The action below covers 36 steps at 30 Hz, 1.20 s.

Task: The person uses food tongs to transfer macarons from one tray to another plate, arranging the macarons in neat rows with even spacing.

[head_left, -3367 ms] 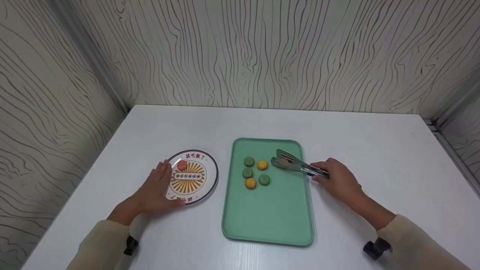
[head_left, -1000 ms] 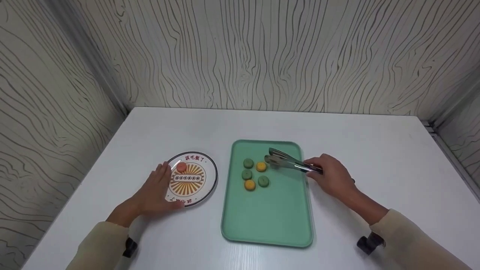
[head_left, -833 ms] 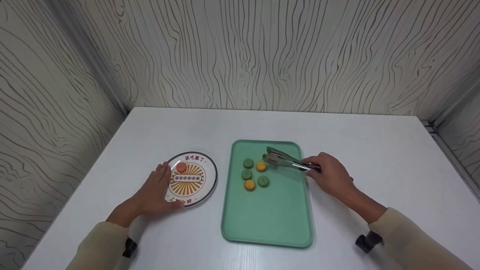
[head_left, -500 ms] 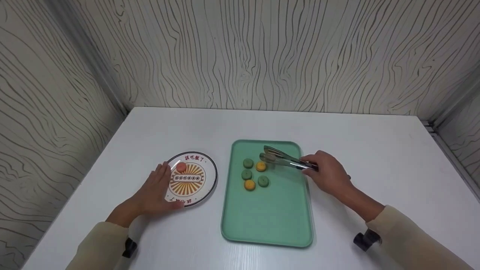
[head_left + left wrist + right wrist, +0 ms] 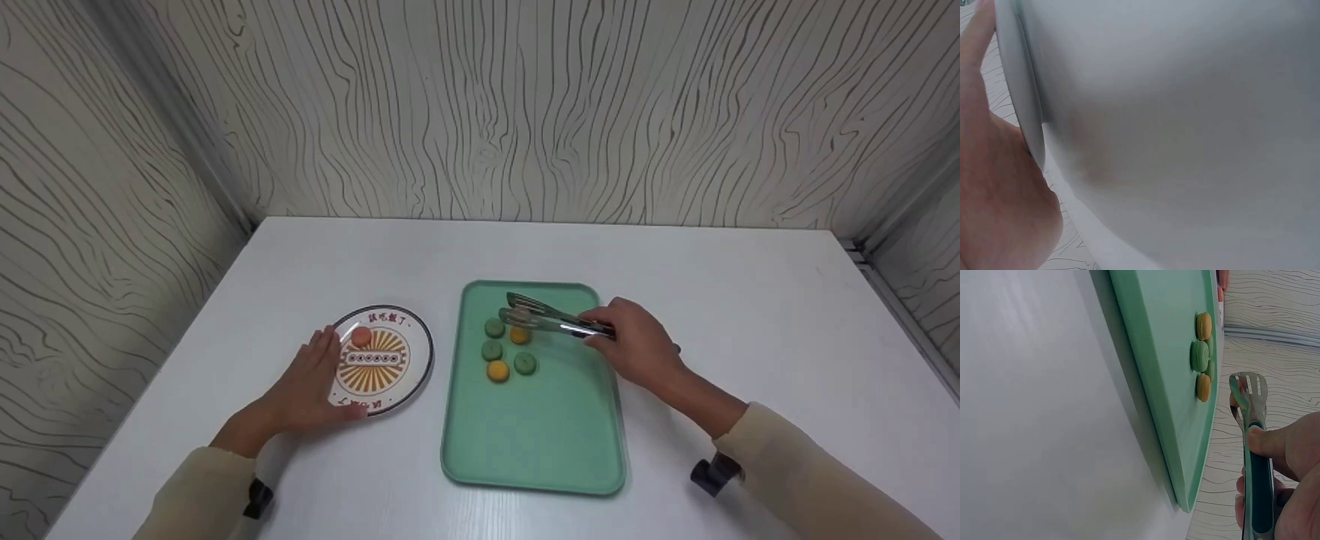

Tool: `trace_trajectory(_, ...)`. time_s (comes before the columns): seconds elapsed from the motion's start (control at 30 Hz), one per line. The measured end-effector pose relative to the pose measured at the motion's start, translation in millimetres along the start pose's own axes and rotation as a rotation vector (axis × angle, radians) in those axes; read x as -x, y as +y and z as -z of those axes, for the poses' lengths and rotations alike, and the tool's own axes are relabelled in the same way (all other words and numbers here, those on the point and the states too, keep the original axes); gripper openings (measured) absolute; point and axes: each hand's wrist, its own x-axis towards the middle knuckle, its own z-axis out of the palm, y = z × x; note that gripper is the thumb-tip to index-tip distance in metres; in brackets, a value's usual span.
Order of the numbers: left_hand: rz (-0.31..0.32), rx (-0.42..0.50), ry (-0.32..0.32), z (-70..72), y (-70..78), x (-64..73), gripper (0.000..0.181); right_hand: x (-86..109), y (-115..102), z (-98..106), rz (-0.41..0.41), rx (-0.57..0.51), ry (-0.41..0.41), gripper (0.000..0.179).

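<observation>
My right hand (image 5: 637, 343) grips metal tongs (image 5: 555, 322) with dark handle grips. The tongs are raised over the tray, and an orange-pink macaron (image 5: 1234, 400) sits between their slotted tips, partly hidden. Below lies a green tray (image 5: 532, 435) bearing several macarons, among them a yellow macaron (image 5: 498, 370) and a green macaron (image 5: 525, 364). Another yellow one is partly covered by the tongs. My left hand (image 5: 304, 386) rests on the left rim of a round patterned plate (image 5: 409, 375), fingers straight and thumb at the near edge. An orange-pink macaron (image 5: 361, 337) lies on that plate.
The white table (image 5: 675, 262) carries the plate on the left and the tray in the middle, with a gap between them. Patterned panels (image 5: 480, 112) rise behind the table and at both sides. The tray has a low raised rim.
My right hand has brought the tongs leftward across the tray, lifting the orange-pink macaron from the tray's right part. My left hand and the plate have stayed in place.
</observation>
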Motion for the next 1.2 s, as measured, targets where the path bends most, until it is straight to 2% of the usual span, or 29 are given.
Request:
trace_trajectory(0.3, 0.009, 0.002, -0.017, 1.3, 1.1, 0.2, 0.128, -3.7, -8.9, -3.4, -0.001, 0.021, -0.005, 0.029)
trace_trajectory(0.8, -0.004, -0.005, 0.004, 1.1, 0.2, 1.3, 0.127, -16.6, -31.0, -13.8, 0.04, -0.02, -0.006, 0.029)
trace_trajectory(1.2, 0.007, -0.006, -0.004, -0.4, -1.5, 0.7, 0.129, -30.0, -50.6, -26.0, 0.056, -0.049, -0.007, 0.028)
